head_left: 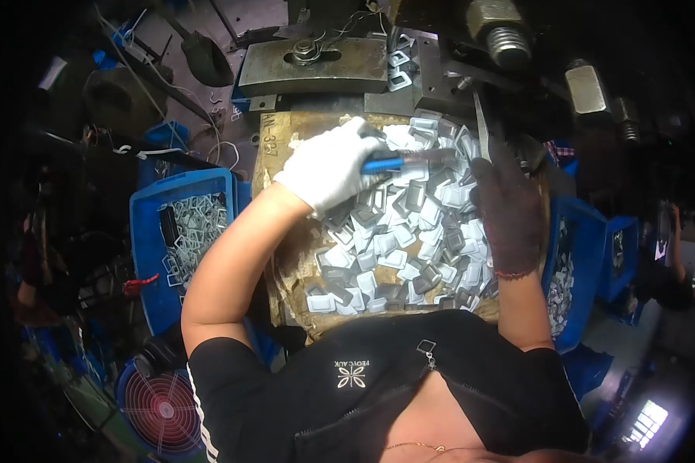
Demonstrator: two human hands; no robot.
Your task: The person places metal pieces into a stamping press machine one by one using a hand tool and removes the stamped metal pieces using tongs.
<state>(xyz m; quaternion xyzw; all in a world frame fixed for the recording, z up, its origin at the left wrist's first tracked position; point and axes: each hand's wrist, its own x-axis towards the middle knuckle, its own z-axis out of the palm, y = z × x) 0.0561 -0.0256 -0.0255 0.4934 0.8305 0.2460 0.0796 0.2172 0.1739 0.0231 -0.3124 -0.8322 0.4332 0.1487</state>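
Note:
My left hand (333, 163), in a white glove, is closed round a tool with a blue handle (383, 165), whose far end lies over the heap of parts. My right hand (508, 208) wears a dark glove and holds metal tweezers (481, 123) pointing up toward the machine. Between my hands, many small flat rectangular metal pieces (415, 196) lie heaped on a worn, brownish work board (292, 262). Several such pieces sit near both gloves.
A blue bin (148, 255) of thin metal frames stands at the left, another blue bin (588, 255) at the right. A heavy machine block with a bolt (316, 68) lies beyond the board. Large bolts (510, 42) hang at upper right. A red fan (165, 409) stands lower left.

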